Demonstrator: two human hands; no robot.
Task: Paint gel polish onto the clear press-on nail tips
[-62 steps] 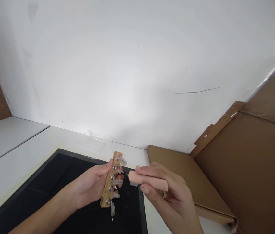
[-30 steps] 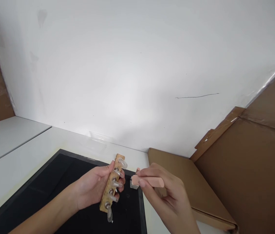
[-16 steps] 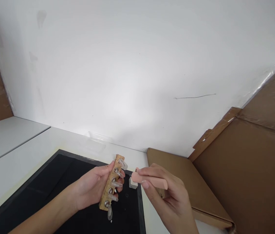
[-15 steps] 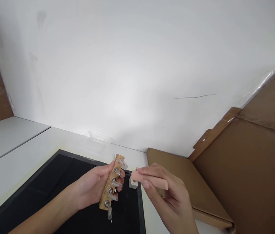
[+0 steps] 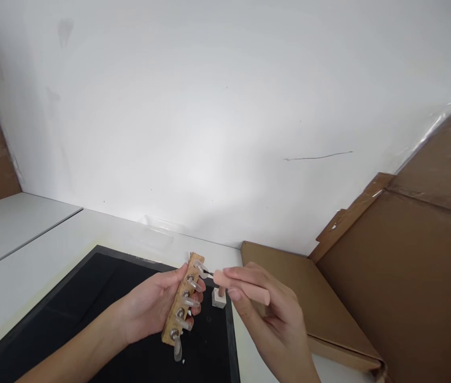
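My left hand [image 5: 149, 298] is closed around a wooden strip [image 5: 180, 308], tilted upright over the black mat. Several clear false nails [image 5: 190, 302] stick out from round metal mounts along its face. Between the thumb and fingers of my right hand [image 5: 277, 314] is a nail polish brush [image 5: 243, 286] with a pale pink, round cap handle. Its dark bristle tip lies at the topmost false nail [image 5: 202, 268] and appears to touch it. Just below the brush, a small white square bottle [image 5: 219, 298] with a pinkish neck stands on the mat.
The black mat [image 5: 89, 298] lies on a white table [image 5: 61, 226]. A flat cardboard box [image 5: 329, 308] is to the right of my right hand. Brown cardboard panels stand at the left and right, and a white wall [image 5: 193, 106] rises behind.
My right hand has moved slightly left, bringing the brush tip to the topmost false nail. More of the bottle's neck now shows. My left hand and the strip stay nearly still.
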